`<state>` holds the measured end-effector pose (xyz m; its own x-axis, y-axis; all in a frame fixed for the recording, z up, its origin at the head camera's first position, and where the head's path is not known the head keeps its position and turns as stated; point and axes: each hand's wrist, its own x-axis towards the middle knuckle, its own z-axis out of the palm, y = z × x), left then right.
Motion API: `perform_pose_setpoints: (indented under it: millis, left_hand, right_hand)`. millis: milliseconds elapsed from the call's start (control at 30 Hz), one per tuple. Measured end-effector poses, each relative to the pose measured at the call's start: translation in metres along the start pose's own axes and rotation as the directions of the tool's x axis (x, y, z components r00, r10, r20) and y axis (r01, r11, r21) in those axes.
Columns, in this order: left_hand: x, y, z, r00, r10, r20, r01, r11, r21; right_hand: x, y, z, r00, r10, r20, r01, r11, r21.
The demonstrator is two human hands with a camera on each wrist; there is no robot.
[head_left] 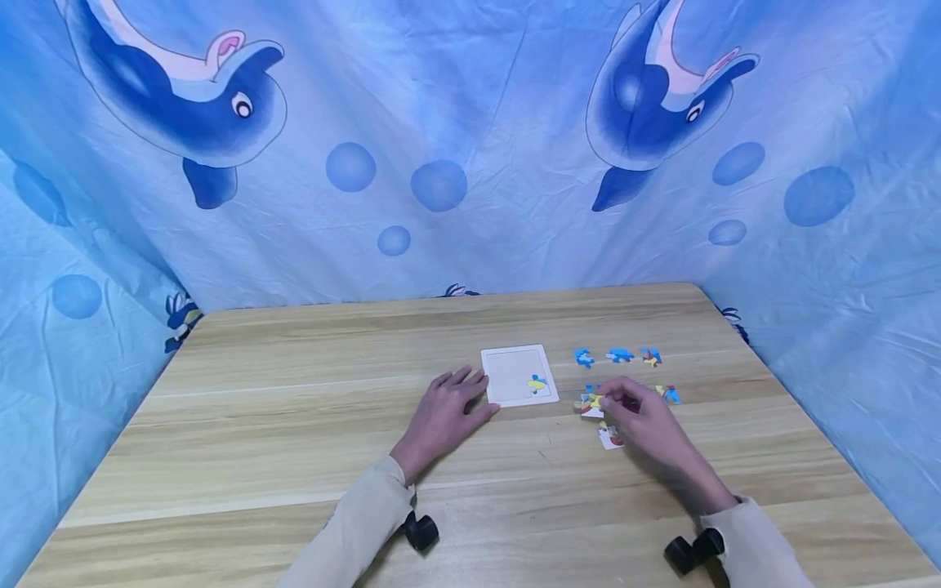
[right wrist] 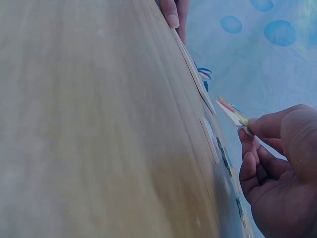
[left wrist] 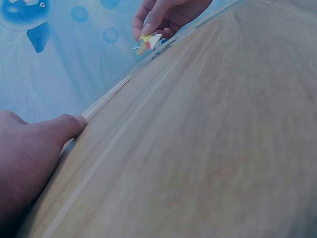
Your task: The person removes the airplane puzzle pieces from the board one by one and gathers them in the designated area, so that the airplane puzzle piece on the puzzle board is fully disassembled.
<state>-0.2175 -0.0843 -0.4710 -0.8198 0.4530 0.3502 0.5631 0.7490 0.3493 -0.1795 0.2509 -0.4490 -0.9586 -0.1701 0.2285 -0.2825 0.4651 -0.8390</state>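
My right hand (head_left: 643, 416) pinches a jigsaw piece (head_left: 590, 406) between thumb and fingertips, lifted off the table. In the right wrist view the held piece (right wrist: 229, 113) is tilted, showing a white face and a yellow and red edge. My left hand (head_left: 448, 412) lies spread at the left side of a square white puzzle tray (head_left: 507, 374), its thumb and fingertips at the frame. One yellow and blue piece (head_left: 538, 385) sits in the tray's lower right corner.
Right of the tray, loose pieces lie on the wooden table (head_left: 294, 425): blue ones (head_left: 620, 355) in a back row, another (head_left: 668, 394) beyond my right hand, and a white and red one (head_left: 610, 437) nearer. A blue dolphin-print cloth (head_left: 500, 237) hangs behind.
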Motion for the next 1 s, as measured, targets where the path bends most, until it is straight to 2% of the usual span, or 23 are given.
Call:
perform_pose_setpoints:
  millis: [100,533,800,1000]
  left_hand:
    - [0.0,-0.001,0.0,1.0,0.0,0.002,0.0,1.0,-0.002]
    - [0.0,-0.001,0.0,1.0,-0.002,-0.001,0.002,1.0,0.003]
    - [-0.001,-0.002,0.0,1.0,-0.002,-0.002,0.002,1.0,0.002]
    - [0.0,-0.001,0.001,1.0,0.003,-0.005,-0.003,1.0,-0.006]
  right_hand:
    - [-0.003,0.002,-0.003,1.0,-0.013,-0.011,0.013,1.0,-0.002]
    - [-0.014,0.005,-0.018,0.999,0.033,-0.036,-0.035,0.997,-0.065]
    - [-0.021,0.012,-0.027,0.999,-0.008,-0.044,0.004,0.997,-0.081]
    - [-0.03,0.016,-0.038,0.998,0.03,-0.049,-0.036,0.993,-0.115]
